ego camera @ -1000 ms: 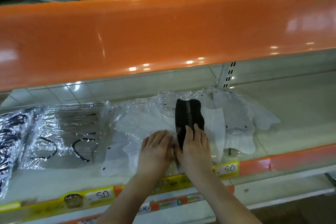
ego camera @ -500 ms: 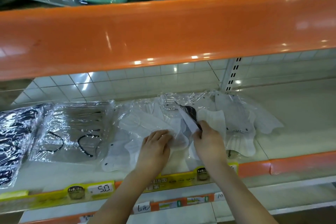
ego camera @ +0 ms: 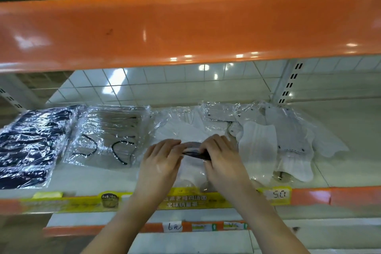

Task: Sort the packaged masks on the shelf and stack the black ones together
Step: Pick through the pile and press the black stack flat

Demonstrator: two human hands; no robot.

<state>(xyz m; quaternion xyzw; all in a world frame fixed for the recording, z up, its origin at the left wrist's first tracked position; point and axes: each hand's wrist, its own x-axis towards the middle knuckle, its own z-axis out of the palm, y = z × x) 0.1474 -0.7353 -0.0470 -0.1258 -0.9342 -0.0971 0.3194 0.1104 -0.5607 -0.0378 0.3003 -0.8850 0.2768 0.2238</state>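
A black packaged mask [ego camera: 193,151] is held edge-on just above the white masks in the middle of the shelf. My right hand [ego camera: 221,160] grips its right end. My left hand [ego camera: 162,160] touches its left end with curled fingers. White packaged masks [ego camera: 257,146] lie scattered under and to the right of my hands. A stack of black packaged masks [ego camera: 31,146] lies at the far left of the shelf. Beside it sits a clear pack with black ear loops [ego camera: 109,136].
The orange upper shelf edge [ego camera: 185,27] hangs low over the work area. A white slotted upright [ego camera: 288,84] stands at the back right. Yellow price strips [ego camera: 276,195] line the shelf front [ego camera: 340,194]. Bare shelf surface [ego camera: 350,121] shows at the right.
The black mask went from lying flat on the white masks to being lifted and turned edge-on. Both hands now hold it between them. The view moved closer.
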